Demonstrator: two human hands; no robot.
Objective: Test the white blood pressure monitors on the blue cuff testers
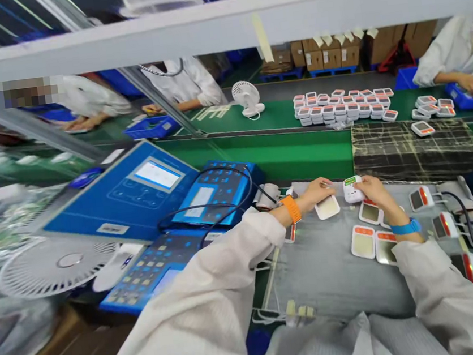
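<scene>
My left hand (317, 191), with an orange band at the wrist, is closed on the upper edge of a white square device with a pale screen (328, 208). It is tilted just above the grey mat (311, 271). To the right, my right hand (373, 189), wearing a blue band, pinches a white device with a green strip (352, 190) by its right side. Below that hand several white devices with orange strips lie on the mat, among them one with a pale screen (363, 241) and a darker one (385, 247) partly behind my right sleeve.
Cabled devices (443, 225) line the mat's right side. Blue testers (217, 194) with looping black cables and a white fan (65, 264) stand left. Beyond, stacked devices (342, 107) sit on a green bench, with co-workers behind. A white beam (211, 29) crosses overhead.
</scene>
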